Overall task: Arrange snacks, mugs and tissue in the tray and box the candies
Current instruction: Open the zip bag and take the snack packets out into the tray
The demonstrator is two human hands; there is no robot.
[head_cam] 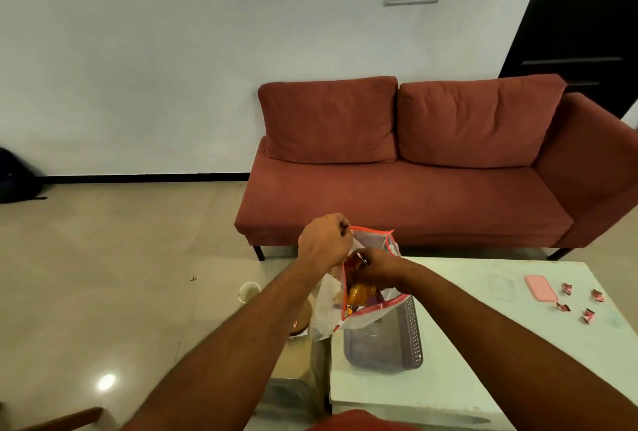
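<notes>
step: likely emptying bag point(372, 243) above tray point(412, 330) | left hand point(324, 241) fingers pinch bag rim, right hand point(376, 268) fingers curled on red packet point(355, 262) (inside bag) | next, I'd say: lift packet clear, then lower into tray

No text, label or number can be read anywhere

I count one tray point(412, 327) on the desk point(448, 379). Right of it: one clear box point(500, 287), one pink lid point(540, 293), four candies point(566, 288). Above it: one bag point(373, 241), two snack packets point(360, 294) showing inside. Left of it, on the floor: one cup point(249, 291).
</notes>
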